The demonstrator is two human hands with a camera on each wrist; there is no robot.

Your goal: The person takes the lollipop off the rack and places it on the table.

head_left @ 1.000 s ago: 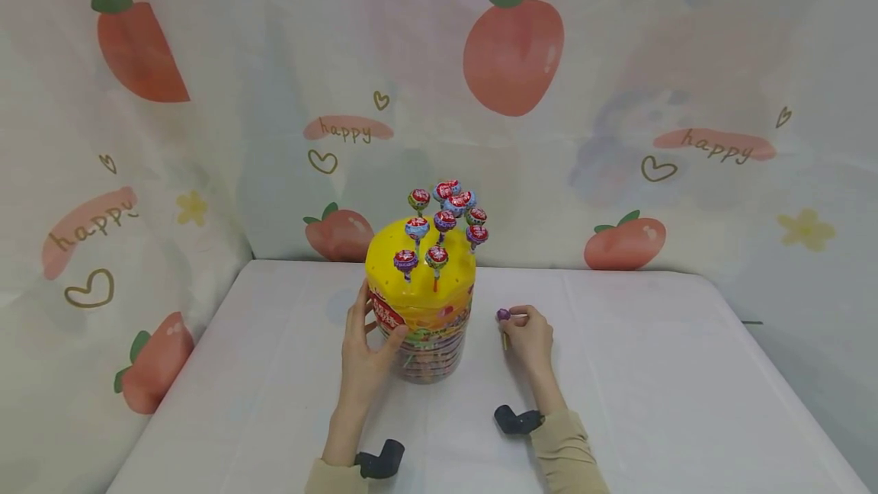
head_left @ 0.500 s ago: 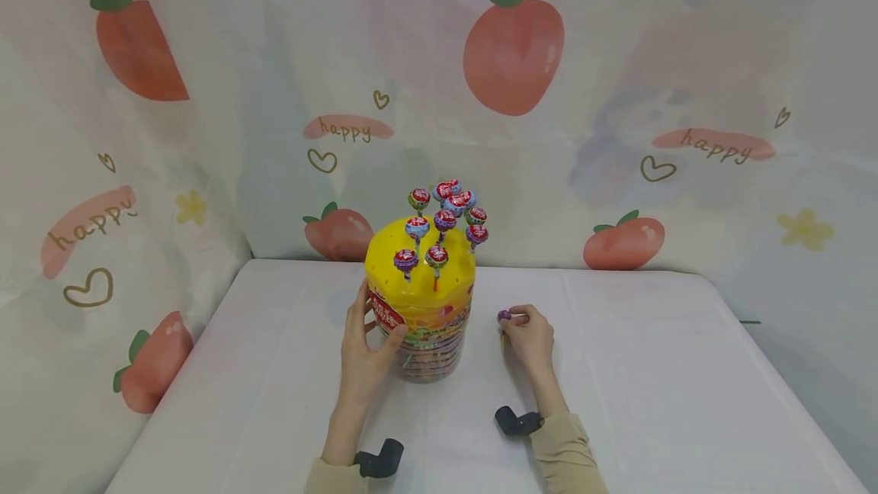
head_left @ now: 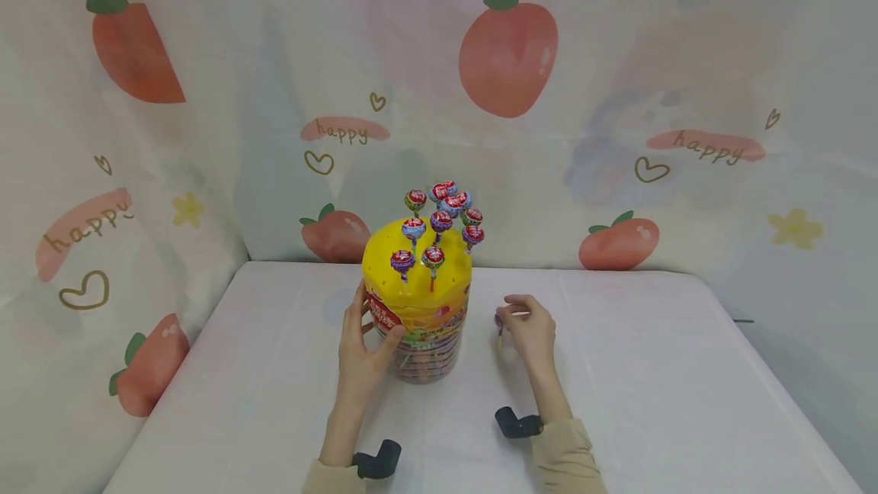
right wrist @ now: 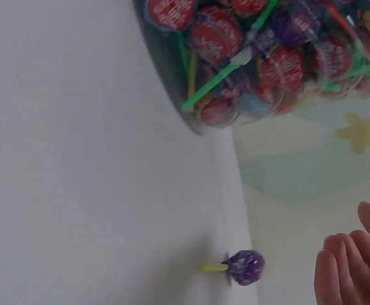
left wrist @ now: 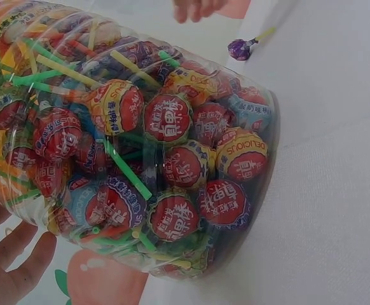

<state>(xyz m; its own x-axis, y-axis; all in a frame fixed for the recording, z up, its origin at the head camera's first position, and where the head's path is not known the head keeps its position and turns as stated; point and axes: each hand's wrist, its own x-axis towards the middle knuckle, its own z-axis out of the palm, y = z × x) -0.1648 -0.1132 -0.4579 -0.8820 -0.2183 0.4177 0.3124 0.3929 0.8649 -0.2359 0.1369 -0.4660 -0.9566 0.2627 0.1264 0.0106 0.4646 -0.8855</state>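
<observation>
A clear ribbed jar point(head_left: 428, 357) packed with wrapped lollipops stands on the table under a yellow lid point(head_left: 391, 292). My left hand point(head_left: 361, 360) grips its left side, thumb across the front and fingers around the far side. Several lollipops point(head_left: 441, 221) stick up from the lid by their sticks. To the jar's right is a single purple lollipop point(right wrist: 245, 267) at the table, its yellow stick point(right wrist: 212, 267) toward the near side. My right hand point(head_left: 535, 330) hovers by it with fingers loosely bent; the right wrist view shows a gap between fingertips point(right wrist: 328, 264) and candy.
A white cloth covers the table point(head_left: 652, 387), which meets a fruit-printed backdrop point(head_left: 521, 174) at its far edge. Black camera mounts sit at the left wrist point(head_left: 379, 460) and right wrist point(head_left: 517, 423).
My right fingers, earlier pinching the purple lollipop, have parted from it and risen slightly. The left hand has kept its grip on the jar. The head view has shifted a little.
</observation>
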